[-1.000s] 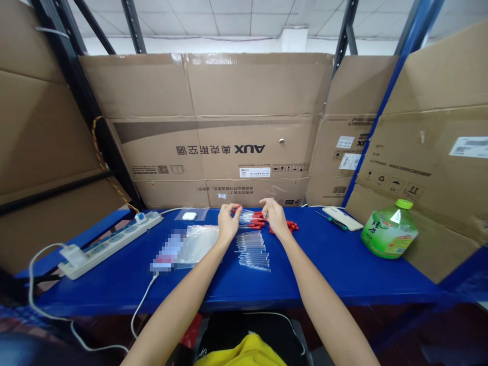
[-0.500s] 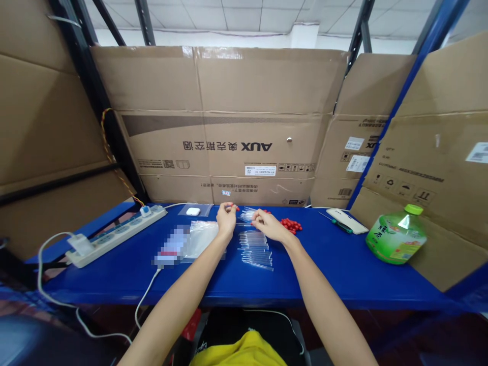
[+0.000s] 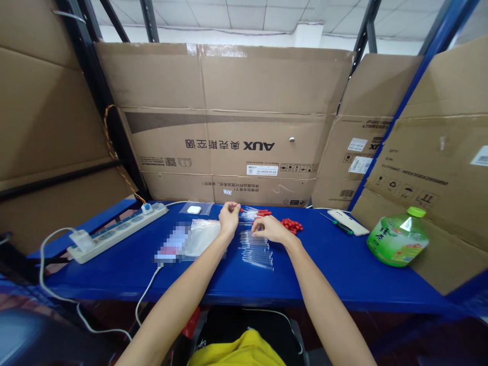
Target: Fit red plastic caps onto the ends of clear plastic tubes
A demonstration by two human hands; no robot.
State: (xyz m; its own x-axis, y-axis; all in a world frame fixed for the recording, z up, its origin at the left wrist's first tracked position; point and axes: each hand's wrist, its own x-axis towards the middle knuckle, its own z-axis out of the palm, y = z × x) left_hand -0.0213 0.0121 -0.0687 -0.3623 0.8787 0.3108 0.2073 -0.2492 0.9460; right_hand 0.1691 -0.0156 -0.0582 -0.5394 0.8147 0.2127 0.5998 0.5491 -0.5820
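My left hand [image 3: 229, 217] is closed in a pinch above the blue table, with a small red cap [image 3: 241, 209] at its fingertips. To its right, my right hand [image 3: 270, 227] is also closed, thumb and forefinger together over the top of a row of thin clear tubes [image 3: 255, 249]. What it pinches, if anything, is too small to make out. Behind the hands lie more clear tubes [image 3: 249, 213] with red caps [image 3: 264, 212] at their right ends. A heap of loose red caps [image 3: 292, 225] sits just right of my right hand.
Clear plastic bags [image 3: 204, 239] and a blurred-out phone-like item [image 3: 173, 244] lie left of my left arm. A white power strip [image 3: 122, 231] runs along the left. Right are a green-handled screwdriver [image 3: 343, 227], a white slab [image 3: 348, 222] and a green bottle [image 3: 398, 239]. Cardboard [image 3: 229, 86] walls the back.
My right hand has drawn slightly down and toward the tube row. My left hand has shifted a little right, still pinching the red cap. The view has moved slightly.
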